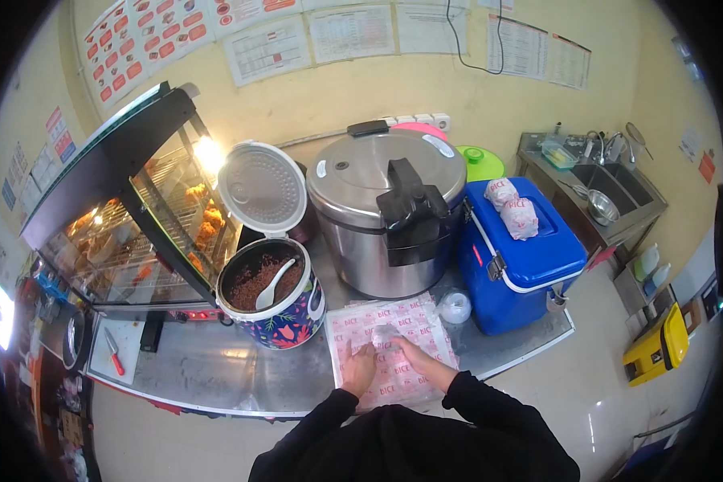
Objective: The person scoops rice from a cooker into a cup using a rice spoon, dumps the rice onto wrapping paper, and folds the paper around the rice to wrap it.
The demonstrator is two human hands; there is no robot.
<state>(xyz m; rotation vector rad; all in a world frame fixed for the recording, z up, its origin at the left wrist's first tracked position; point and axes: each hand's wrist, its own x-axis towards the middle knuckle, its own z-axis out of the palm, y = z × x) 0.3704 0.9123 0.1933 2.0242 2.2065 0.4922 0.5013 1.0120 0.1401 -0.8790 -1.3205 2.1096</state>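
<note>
A stack of white paper sheets (426,341) with pink print lies at the front of the metal counter. Over it, my left hand (359,368) and my right hand (420,361) face each other. Between their fingertips is a small, pale, see-through item (387,332), too blurred to make out; both hands appear to touch it. To the left stands an open, flower-patterned rice cooker (281,317) holding reddish-brown rice (253,285) and a white spoon (275,285). Right of the sheets sits a clear round container (455,307).
A large steel cooker (386,209) stands behind the sheets. On the blue cooler (530,257) rest two wrapped bundles (514,210). A lit food display case (145,209) is at left, near a red-handled knife (116,353). A sink (610,183) is at back right.
</note>
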